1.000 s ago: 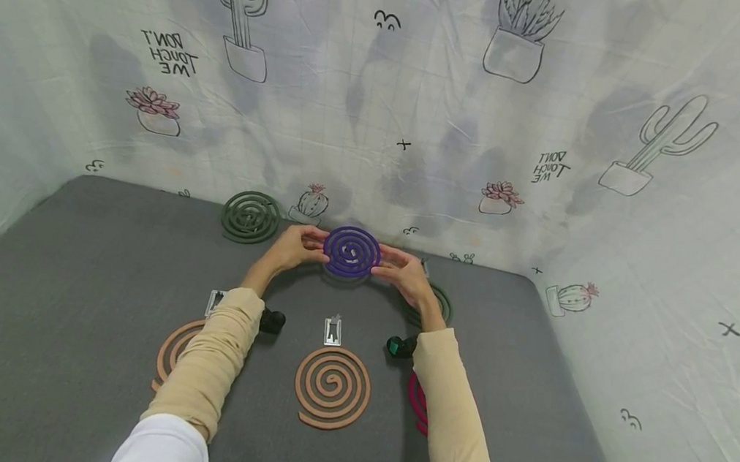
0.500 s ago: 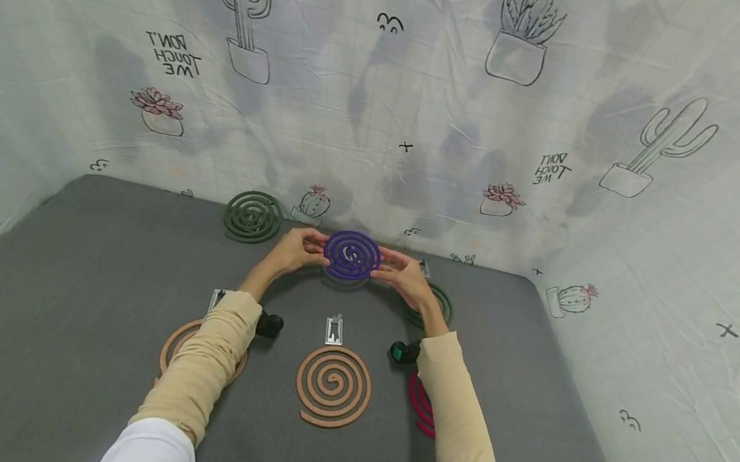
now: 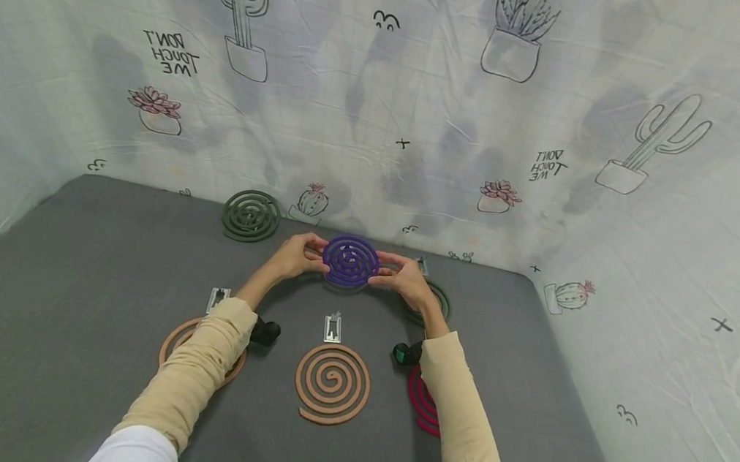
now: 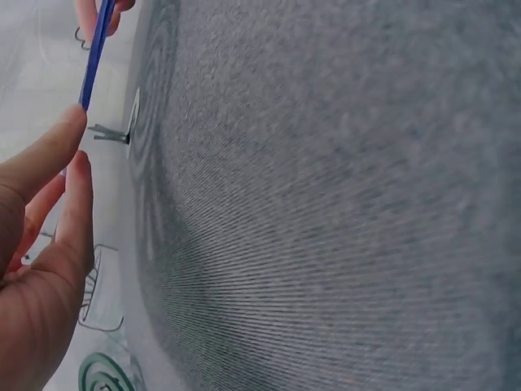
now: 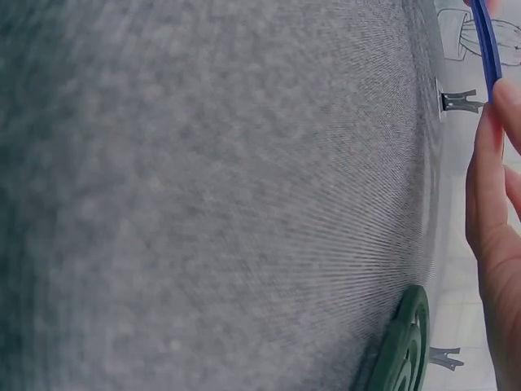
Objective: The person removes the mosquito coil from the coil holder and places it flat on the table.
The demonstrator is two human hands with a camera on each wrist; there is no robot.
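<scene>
A purple mosquito coil is held level above the grey table, pinched from both sides. The left hand grips its left rim between thumb and fingers; the right hand pinches the right rim the same way. Both wrist views show the coil edge-on as a thin blue-purple strip. Beneath it, a small metal coil stand rises from the table, its upright prong apart from the coil in the left wrist view. Through the spiral's gaps, part of this stand shows in the head view.
Green coils sit at the back left and beside the right wrist. Nearer lie a tan coil, a second tan coil partly under the left sleeve, and a red coil. Metal stands lie around. A patterned cloth hangs behind.
Both hands have brought the purple coil slightly down in the head view, toward the person. Their grip stays the same; the other coils have not moved.
</scene>
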